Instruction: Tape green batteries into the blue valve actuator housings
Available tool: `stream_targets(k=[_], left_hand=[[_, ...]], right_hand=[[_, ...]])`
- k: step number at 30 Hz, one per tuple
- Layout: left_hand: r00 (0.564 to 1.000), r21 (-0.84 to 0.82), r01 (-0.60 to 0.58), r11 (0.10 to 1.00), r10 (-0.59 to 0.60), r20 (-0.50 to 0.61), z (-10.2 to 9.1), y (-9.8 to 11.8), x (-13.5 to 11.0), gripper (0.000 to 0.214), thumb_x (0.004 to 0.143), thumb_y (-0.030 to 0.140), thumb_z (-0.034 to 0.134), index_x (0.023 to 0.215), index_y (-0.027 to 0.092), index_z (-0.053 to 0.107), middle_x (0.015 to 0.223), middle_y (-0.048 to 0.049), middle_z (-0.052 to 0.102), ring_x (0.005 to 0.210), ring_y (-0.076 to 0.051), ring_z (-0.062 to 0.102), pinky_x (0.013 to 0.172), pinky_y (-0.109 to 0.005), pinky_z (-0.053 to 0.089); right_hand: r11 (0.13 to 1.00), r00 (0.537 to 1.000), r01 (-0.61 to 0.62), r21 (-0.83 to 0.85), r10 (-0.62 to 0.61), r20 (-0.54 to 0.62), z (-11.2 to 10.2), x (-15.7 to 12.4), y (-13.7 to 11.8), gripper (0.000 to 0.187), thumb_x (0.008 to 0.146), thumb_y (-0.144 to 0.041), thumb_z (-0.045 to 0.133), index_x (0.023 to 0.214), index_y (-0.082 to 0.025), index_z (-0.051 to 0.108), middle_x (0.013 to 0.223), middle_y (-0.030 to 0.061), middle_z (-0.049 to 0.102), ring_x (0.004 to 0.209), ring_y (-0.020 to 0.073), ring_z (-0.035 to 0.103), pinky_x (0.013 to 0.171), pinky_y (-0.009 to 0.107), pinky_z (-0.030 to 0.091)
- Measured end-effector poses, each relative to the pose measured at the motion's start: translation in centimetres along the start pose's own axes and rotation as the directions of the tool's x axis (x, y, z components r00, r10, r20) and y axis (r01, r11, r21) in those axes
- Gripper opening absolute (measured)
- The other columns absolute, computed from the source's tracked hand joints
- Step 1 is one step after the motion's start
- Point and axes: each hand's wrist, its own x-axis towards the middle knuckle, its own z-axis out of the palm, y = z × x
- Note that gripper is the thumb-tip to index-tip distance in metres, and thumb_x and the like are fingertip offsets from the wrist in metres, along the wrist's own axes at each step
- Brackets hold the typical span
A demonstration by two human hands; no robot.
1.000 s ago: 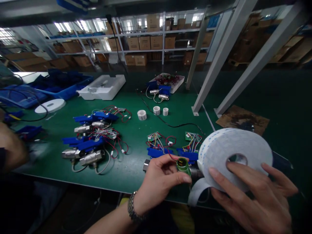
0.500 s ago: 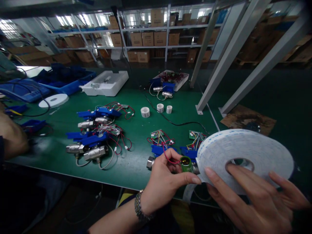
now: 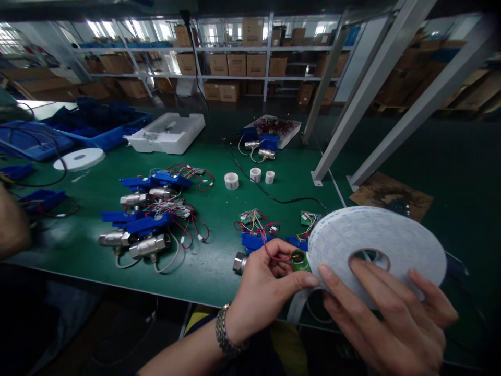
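Head view: our left hand (image 3: pixel 266 284) is pinched on a small green part (image 3: pixel 299 259) w/ red wire, at the surface (image 3: pixel 211 271) edge. Our right hand (image 3: pixel 385 318) grips the big white tape roll (image 3: pixel 376 250), directly right of the part, touching it; loose strip hangs below.

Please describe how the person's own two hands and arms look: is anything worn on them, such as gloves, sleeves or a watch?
Both hands are bare, with no gloves. The left hand has a metal link wristwatch on its wrist, and the forearm behind it is uncovered, with no sleeve in view. The right hand shows no ring or watch; its wrist lies outside the picture.
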Motion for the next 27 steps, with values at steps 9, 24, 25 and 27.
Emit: stream_targets(k=[9,24,25,27], left_hand=[[0.972,-0.022,-0.121,0.992,0.114,-0.206,2.0,-0.9,-0.1,0.048,0.076,0.05,0.093,0.101,0.017,0.068,0.076,0.0008,0.067,0.066,-0.012,0.061,0.064,-0.023,0.05],[0.943,0.112,-0.245,0.963,0.263,-0.204,1.2,-1.1,0.7,0.037,0.089,0.049,0.082,0.108,0.02,0.068,0.09,-0.0017,0.072,0.075,-0.014,0.065,0.07,-0.024,0.053],[0.964,0.186,-0.204,0.961,0.23,-0.134,1.0,-1.1,0.6,0.035,0.091,0.048,0.08,0.109,0.02,0.068,0.088,-0.002,0.071,0.074,-0.015,0.064,0.069,-0.025,0.052],[0.98,0.373,-0.157,0.914,0.191,-0.054,0.5,-0.8,0.3,0.032,0.092,0.047,0.079,0.109,0.021,0.072,0.085,-0.0025,0.071,0.072,-0.015,0.061,0.067,-0.026,0.05]], right_hand=[[0.972,0.964,-0.23,-0.036,0.222,-0.149,2.1,-0.2,-1.9,0.036,0.098,-0.021,0.083,0.133,-0.025,0.075,0.12,0.0102,0.07,0.087,0.0284,0.069,0.094,0.045,0.042],[0.779,0.83,-0.557,-0.288,0.515,-0.213,0.9,-11.8,7.2,0.034,0.1,-0.038,0.081,0.125,-0.016,0.078,0.098,0.0124,0.071,0.085,0.0389,0.067,0.071,0.045,0.047],[0.783,0.849,-0.52,-0.342,0.517,-0.107,0.7,-13.5,9.2,0.034,0.102,-0.043,0.076,0.125,-0.018,0.078,0.096,0.0121,0.069,0.084,0.0389,0.066,0.068,0.044,0.044],[0.856,0.888,-0.425,-0.294,0.458,0.048,0.6,-15.9,12.1,0.024,0.101,-0.042,0.079,0.118,-0.024,0.08,0.093,0.0093,0.068,0.074,0.0325,0.064,0.06,0.04,0.038]])
